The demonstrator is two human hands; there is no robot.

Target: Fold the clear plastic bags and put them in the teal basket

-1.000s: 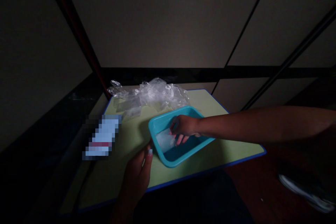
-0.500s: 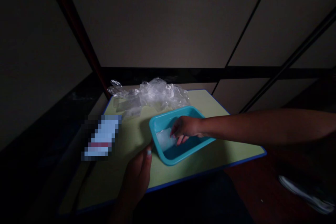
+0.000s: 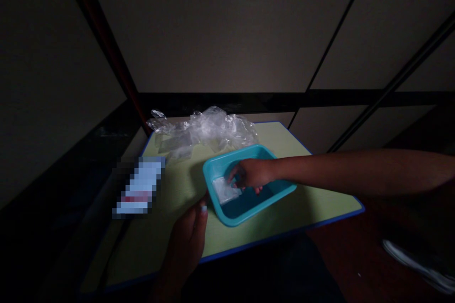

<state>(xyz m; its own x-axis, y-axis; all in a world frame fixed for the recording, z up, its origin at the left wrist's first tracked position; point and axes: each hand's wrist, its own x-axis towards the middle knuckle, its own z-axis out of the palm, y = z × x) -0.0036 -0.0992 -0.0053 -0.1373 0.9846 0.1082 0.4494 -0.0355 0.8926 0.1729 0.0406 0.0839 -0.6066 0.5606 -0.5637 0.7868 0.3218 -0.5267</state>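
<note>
A turquoise plastic bin stands on the table, and a flat, clear plastic packet lies in its left end. My right hand reaches into the bin from the right. Its index finger extends over the packet, the other fingers are loosely bent and apart, and it grips nothing that I can see. Outside the bin's left wall is my left hand, thumb and forefinger stretched towards the wall, fingertips at or very near it. The rest of its fingers are in shadow.
Crumpled clear plastic bags lie along the back of the pale green, blue-edged table. At the left edge lies a blurred-out, light rectangular object. Cabinet-like panels rise behind. A shoe-like shape shows on the floor at right.
My right hand has drawn slightly right from the packet, and its fingers have spread. More of the packet shows now. The left hand stays beside the bin.
</note>
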